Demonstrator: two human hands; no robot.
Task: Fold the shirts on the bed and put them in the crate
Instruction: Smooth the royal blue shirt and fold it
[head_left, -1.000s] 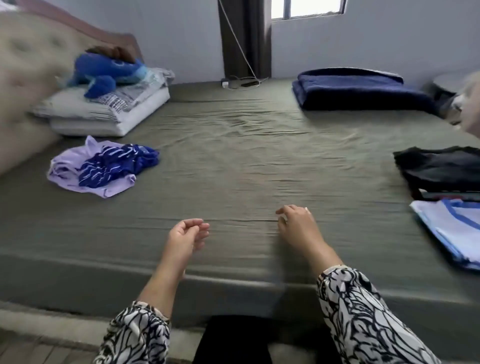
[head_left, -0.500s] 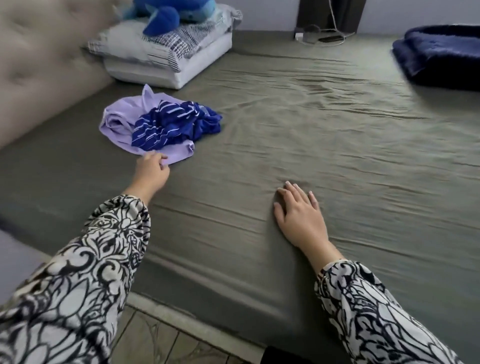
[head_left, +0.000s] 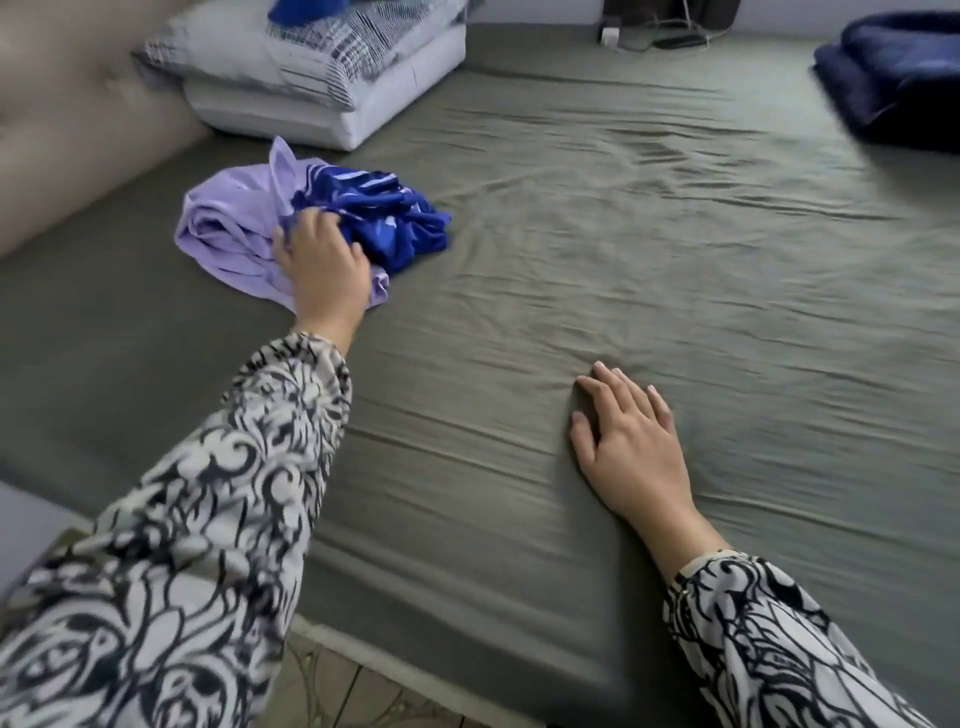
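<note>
While the right hand lies flat and open on the bed, bracing, the left hand reaches onto the crumpled shirts, fingers curling into the blue striped shirt atop the purple shirt. Best to lift one shirt only, gripping a seam. No crate in view.

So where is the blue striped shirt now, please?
In the head view it lies upper left on the bed: the blue striped shirt is crumpled on the lilac shirt, under the left hand, near the pillows.
</note>
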